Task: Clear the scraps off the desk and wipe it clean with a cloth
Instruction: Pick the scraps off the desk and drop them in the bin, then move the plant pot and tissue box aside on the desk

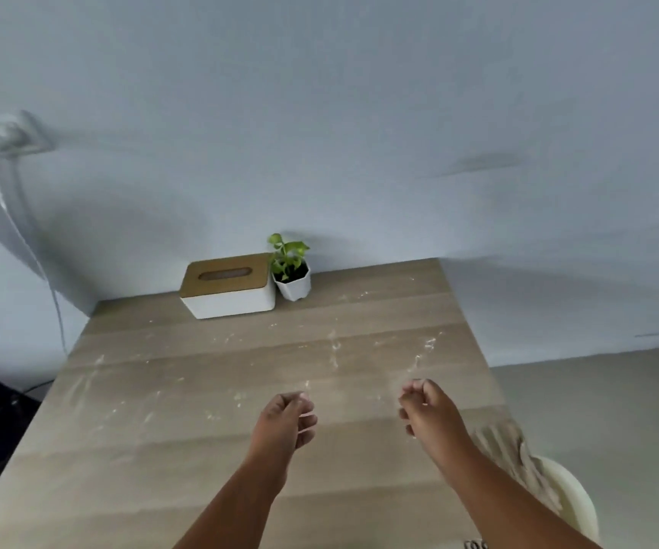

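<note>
Head view shows you pale scraps (335, 350) scattered over the wooden tabletop (161, 429), thickest toward its far right. Your left hand (286, 420) and right hand (426, 406) hover above the near middle, fingers curled loosely; whether they pinch crumbs is unclear. A tissue box (228, 287) and potted plant (291, 269) sit at the far edge.

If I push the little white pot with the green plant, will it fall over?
Probably. The small white faceted pot narrows toward its base and the leafy green plant stands tall, so a high push may tip it. It looks light, so a low nudge might slide it on the smooth wooden desk.
</note>
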`<state>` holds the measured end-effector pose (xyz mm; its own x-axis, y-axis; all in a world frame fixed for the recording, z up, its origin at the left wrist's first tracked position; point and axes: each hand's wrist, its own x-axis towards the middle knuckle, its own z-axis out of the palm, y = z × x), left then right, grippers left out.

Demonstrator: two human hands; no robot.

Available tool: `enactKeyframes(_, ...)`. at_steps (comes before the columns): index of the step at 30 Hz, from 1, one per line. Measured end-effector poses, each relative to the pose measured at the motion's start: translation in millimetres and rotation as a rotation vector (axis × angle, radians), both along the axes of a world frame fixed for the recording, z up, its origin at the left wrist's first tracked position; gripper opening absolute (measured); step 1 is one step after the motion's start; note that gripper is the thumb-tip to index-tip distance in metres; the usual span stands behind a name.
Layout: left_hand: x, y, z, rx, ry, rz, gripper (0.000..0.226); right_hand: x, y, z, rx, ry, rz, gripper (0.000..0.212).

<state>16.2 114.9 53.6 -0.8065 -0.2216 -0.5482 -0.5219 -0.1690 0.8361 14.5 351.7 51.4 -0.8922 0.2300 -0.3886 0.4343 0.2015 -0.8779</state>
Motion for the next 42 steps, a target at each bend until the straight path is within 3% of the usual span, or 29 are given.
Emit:
enactKeyframes(8, -8.6, -108.6, -9.0, -0.243, 0.064, 0.033, 0.005, -23.2, -91.9, 6.1, 0.057, 0.047, 0.092, 0.025)
enactKeyframes(15, -47.9, -143.0, -3.2, -0.461, 0.162, 0.014, 0.004, -63.4, -135.0, 4.4, 0.076, 0.118, 0.154, 0.044)
enactKeyframes(22, -108.5, -155.0, -0.6, -0.598, 0.186, -0.142, 0.014, -123.6, -163.7, -17.4, 0.019, 0.125, 0.176, 0.069)
enactKeyframes(30, -206.5, -163.2, 10.0, -0.968, 0.311, -0.375, 0.036, -211.1, -182.7, -42.0, -0.021, 0.111, 0.143, 0.087)
enactKeyframes(36, -270.0, -167.8, 2.7, -1.142, 0.394, -0.534, 0.044, -261.7, -196.3, -57.2, -0.011, 0.124, 0.108, 0.108)
enactKeyframes(38, -285.0, -169.7, -2.3, -1.171, 0.399, -0.556, 0.05, -274.0, -200.8, -60.2, -0.006, 0.124, 0.099, 0.108)
enactKeyframes(42, -303.6, -172.0, -14.6, -1.237, 0.367, -0.569, 0.057, -295.2, -210.4, -62.9, -0.015, 0.179, 0.088, 0.089)
